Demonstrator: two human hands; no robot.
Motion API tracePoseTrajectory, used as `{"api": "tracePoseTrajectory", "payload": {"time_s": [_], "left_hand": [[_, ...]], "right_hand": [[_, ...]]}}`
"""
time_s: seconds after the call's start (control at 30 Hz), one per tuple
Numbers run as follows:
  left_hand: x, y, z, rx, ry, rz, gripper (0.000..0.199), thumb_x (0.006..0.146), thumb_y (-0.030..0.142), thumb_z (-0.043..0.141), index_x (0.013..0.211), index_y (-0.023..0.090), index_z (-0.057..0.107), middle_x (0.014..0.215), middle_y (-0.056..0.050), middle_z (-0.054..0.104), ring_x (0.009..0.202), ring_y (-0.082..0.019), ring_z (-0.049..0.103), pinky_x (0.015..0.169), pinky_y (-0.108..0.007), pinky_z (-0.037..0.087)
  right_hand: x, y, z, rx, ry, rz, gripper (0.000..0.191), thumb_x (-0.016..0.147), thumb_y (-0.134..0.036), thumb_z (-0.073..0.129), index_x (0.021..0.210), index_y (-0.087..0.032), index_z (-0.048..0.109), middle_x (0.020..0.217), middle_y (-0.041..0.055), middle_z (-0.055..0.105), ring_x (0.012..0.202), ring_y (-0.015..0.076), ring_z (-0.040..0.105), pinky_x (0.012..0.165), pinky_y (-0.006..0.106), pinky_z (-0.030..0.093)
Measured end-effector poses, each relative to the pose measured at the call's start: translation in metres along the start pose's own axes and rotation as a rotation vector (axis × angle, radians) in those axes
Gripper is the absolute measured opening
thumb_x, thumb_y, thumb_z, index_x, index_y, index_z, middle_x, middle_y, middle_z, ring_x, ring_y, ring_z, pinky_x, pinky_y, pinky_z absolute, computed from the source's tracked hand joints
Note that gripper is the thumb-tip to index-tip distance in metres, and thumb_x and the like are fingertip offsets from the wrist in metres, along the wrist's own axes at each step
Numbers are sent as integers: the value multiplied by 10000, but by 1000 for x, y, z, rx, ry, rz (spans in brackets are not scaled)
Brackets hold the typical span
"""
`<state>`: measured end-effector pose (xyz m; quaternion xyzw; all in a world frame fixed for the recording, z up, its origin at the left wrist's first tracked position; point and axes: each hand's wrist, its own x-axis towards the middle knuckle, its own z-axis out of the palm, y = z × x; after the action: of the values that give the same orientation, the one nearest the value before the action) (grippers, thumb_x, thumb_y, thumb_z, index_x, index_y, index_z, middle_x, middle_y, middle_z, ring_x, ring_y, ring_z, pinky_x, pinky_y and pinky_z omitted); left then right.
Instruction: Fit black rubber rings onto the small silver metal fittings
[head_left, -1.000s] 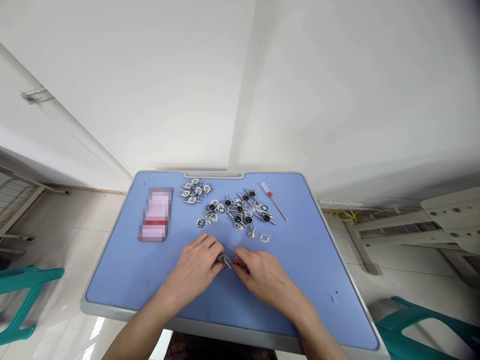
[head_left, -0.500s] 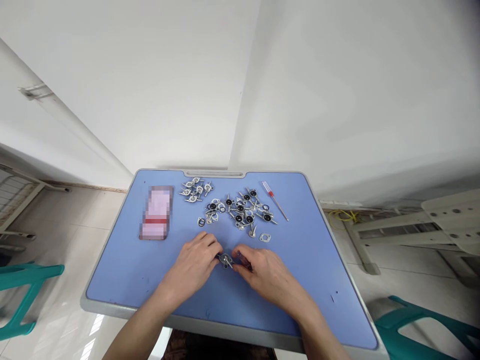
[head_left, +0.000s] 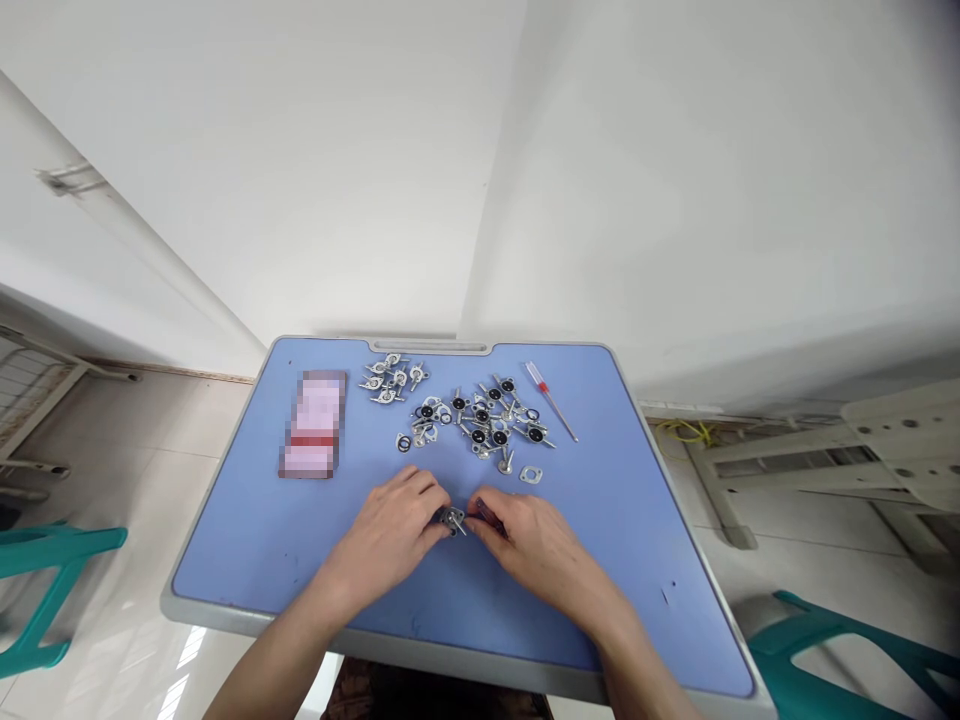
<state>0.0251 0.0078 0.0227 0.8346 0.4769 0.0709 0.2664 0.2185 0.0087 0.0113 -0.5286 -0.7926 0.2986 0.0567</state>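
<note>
Between both hands (head_left: 397, 515), metal fitting (head_left: 453, 519)

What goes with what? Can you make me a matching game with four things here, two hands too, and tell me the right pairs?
Things:
1. left hand
2. screwdriver
3. right hand
4. blurred pink rectangle

Places and states:
A. lying near the left edge of the table
B. holding a small metal part
C. lying to the right of the metal-and-black parts
D. holding a dark reddish thing

Right pairs: 1-B, 2-C, 3-D, 4-A
</note>
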Motion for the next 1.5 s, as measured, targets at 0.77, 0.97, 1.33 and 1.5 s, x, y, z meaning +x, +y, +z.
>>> {"api": "tracePoseTrajectory", "payload": {"time_s": [0.77,0.97,1.33,1.5], "left_hand": [[0,9,6,87,11,8,112,855,232,641,899,203,543,910,6,600,894,-192,527,707,-324,407],[0,11,6,100,11,14,11,904,200,564,900,209,561,923,6,601,889,-184,526,727,-326,413],[1,10,7,123,14,34,84,910,150,528,842,189,557,889,-4,600,866,-186,523,688,-317,401],[1,8,6,76,2,23,56,888,155,572,846,192,565,891,7,601,873,-174,528,688,-300,392]], "right_hand": [[-8,4,2,-76,-67,-14,123,898,-208,531,776,-199,528,710,-9,658,626,156,598,540,284,220],[-12,4,2,-82,-76,-14,121,898,-199,528,778,-199,524,713,-7,659,623,164,604,533,282,216],[-17,9,-5,-60,-120,4,80,878,-185,543,801,-203,548,744,-6,665,654,165,601,549,272,249],[-20,12,-18,25,-158,-19,69,870,-205,550,803,-212,568,714,-15,641,648,148,570,567,253,294]]}}
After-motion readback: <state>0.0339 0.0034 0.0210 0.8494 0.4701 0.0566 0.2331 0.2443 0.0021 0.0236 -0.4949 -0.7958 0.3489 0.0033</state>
